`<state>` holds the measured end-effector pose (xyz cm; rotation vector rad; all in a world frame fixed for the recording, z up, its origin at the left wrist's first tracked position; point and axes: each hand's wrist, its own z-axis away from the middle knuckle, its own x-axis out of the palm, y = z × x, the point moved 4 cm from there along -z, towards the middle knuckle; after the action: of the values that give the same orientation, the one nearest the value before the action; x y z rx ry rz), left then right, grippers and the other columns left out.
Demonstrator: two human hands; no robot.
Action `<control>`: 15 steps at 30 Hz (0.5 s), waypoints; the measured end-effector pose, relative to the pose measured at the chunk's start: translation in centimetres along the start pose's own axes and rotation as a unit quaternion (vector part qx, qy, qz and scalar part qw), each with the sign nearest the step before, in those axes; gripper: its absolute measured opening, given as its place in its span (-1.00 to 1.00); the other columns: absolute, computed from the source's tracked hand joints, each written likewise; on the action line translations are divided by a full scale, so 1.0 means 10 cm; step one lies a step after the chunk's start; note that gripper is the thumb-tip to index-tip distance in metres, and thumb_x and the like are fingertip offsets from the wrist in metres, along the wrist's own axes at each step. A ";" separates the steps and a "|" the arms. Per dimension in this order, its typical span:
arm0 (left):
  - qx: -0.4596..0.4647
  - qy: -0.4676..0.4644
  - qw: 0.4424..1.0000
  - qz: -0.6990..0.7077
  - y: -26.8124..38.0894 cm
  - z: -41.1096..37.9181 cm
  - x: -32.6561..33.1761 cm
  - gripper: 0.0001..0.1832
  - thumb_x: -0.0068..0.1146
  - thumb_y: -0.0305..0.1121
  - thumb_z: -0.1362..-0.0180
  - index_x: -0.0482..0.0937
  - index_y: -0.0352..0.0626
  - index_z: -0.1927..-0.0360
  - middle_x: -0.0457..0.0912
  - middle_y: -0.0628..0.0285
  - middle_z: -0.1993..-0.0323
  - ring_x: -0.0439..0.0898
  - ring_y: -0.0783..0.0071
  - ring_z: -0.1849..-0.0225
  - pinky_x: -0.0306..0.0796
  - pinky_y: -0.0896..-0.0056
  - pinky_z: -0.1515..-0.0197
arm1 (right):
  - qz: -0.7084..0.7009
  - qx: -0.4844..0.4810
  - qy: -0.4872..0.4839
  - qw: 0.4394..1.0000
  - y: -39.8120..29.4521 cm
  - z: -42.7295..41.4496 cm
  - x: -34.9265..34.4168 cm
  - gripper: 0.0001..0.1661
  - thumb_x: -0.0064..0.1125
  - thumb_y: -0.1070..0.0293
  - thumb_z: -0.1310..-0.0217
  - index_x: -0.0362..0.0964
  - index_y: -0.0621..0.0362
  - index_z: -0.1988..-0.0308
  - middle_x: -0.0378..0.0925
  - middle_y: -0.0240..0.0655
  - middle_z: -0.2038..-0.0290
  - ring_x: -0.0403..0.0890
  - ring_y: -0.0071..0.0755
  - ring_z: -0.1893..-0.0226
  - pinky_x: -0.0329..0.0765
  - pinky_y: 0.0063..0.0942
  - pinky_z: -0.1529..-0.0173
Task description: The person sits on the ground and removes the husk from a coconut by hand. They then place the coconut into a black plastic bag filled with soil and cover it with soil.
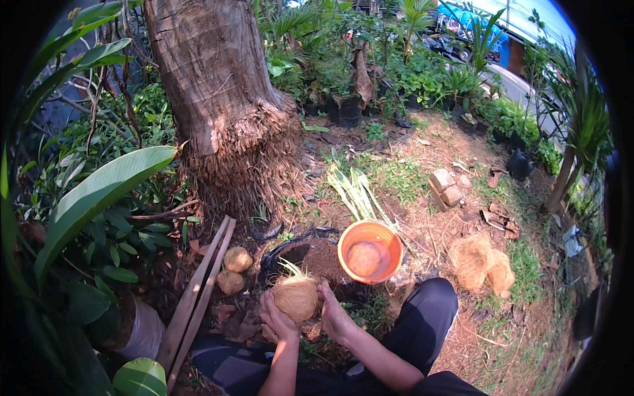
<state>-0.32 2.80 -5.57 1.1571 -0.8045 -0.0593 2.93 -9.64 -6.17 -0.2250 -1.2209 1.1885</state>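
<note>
A round ball of brown coconut fibre, with a few pale green leaves sticking out of its far side, lies between my two hands. My left hand cups it from the left and below. At the right edge of the ball rests my right hand, its palm turned inward and its fingers along the side. Just beyond them is dark soil on a black plastic sheet. An orange plastic pot stands at the right of the soil, with something shallow and brownish in its bottom.
Two smaller fibre balls sit left of the soil, beside two long wooden strips. Loose coir fibre lies to the right. Cut variegated leaves lie behind the pot, broken bricks farther right. A thick tree trunk rises ahead.
</note>
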 end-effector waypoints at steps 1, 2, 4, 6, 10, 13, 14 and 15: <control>-0.022 0.010 1.000 0.009 -0.01 -0.02 0.00 -0.73 -0.09 -0.23 -0.40 0.50 -0.23 0.27 0.51 0.28 0.26 0.48 0.48 0.20 0.36 0.42 0.05 | 0.053 -0.034 0.061 0.996 0.00 -0.04 -0.05 -0.11 -0.21 -0.24 -0.42 -0.17 0.15 -0.42 -0.05 -0.27 -0.44 -0.10 -0.32 -0.47 -0.11 -0.25 -0.48; -0.015 -0.010 1.000 -0.002 -0.05 -0.04 -0.02 -0.73 -0.09 -0.23 -0.40 0.50 -0.23 0.28 0.51 0.29 0.27 0.48 0.50 0.21 0.36 0.43 0.06 | 0.116 -0.052 0.094 0.987 -0.03 -0.09 -0.11 -0.04 -0.15 -0.28 -0.37 -0.19 0.17 -0.42 -0.17 -0.17 -0.43 -0.09 -0.23 -0.45 -0.05 -0.18 -0.46; 0.002 -0.045 0.999 -0.026 -0.12 -0.07 -0.11 -0.72 -0.08 -0.25 -0.39 0.51 -0.23 0.30 0.52 0.31 0.29 0.47 0.53 0.23 0.35 0.45 0.07 | 0.154 -0.084 0.111 0.978 -0.21 -0.04 -0.03 0.04 -0.06 -0.30 -0.33 -0.23 0.20 -0.42 -0.25 -0.06 -0.41 -0.05 -0.15 -0.42 0.01 -0.13 -0.44; 0.019 -0.080 0.994 -0.071 -0.11 0.01 -0.08 -0.72 -0.08 -0.26 -0.39 0.52 -0.23 0.33 0.52 0.31 0.32 0.47 0.54 0.24 0.35 0.46 0.08 | 0.061 -0.098 0.075 0.990 -0.23 -0.07 0.02 -0.14 0.01 -0.11 -0.37 -0.04 0.22 -0.37 0.11 -0.11 -0.33 0.18 -0.34 -0.32 0.06 -0.29 -0.42; 0.055 -0.133 0.983 -0.110 -0.05 0.12 0.05 -0.73 -0.06 -0.29 -0.37 0.53 -0.24 0.36 0.54 0.31 0.35 0.47 0.55 0.24 0.34 0.46 0.07 | 0.051 -0.077 -0.012 0.996 -0.13 -0.11 0.02 -0.47 0.02 0.10 -0.42 0.33 0.27 -0.17 0.50 -0.27 -0.01 0.49 -0.52 -0.03 0.39 -0.49 -0.18; 0.024 -0.099 0.992 -0.076 0.03 0.11 0.04 -0.74 -0.05 -0.29 -0.36 0.53 -0.24 0.37 0.55 0.28 0.33 0.49 0.53 0.22 0.34 0.46 0.05 | 0.036 -0.045 -0.029 0.998 -0.18 -0.11 0.00 -0.30 0.09 0.05 -0.37 0.14 0.25 -0.30 0.38 -0.20 -0.16 0.40 -0.42 -0.15 0.33 -0.38 -0.27; 0.020 -0.098 0.993 -0.064 0.03 0.08 0.01 -0.73 -0.05 -0.29 -0.36 0.53 -0.24 0.38 0.56 0.28 0.32 0.49 0.53 0.21 0.35 0.45 0.04 | 0.041 -0.053 0.011 0.998 -0.18 -0.11 -0.01 -0.16 0.14 -0.01 -0.32 0.02 0.24 -0.34 0.27 -0.17 -0.21 0.34 -0.33 -0.20 0.32 -0.31 -0.27; 0.015 -0.098 0.994 -0.050 0.02 0.06 0.00 -0.73 -0.05 -0.29 -0.36 0.53 -0.23 0.38 0.56 0.27 0.31 0.50 0.52 0.21 0.35 0.45 0.04 | 0.047 -0.063 0.051 0.996 -0.19 -0.10 -0.02 -0.02 0.19 -0.08 -0.26 -0.11 0.23 -0.38 0.17 -0.13 -0.27 0.27 -0.24 -0.25 0.32 -0.23 -0.28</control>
<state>-0.78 2.40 -5.34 1.2321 -0.9220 -0.2487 4.86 -10.22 -5.34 -0.4366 -1.2073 1.1670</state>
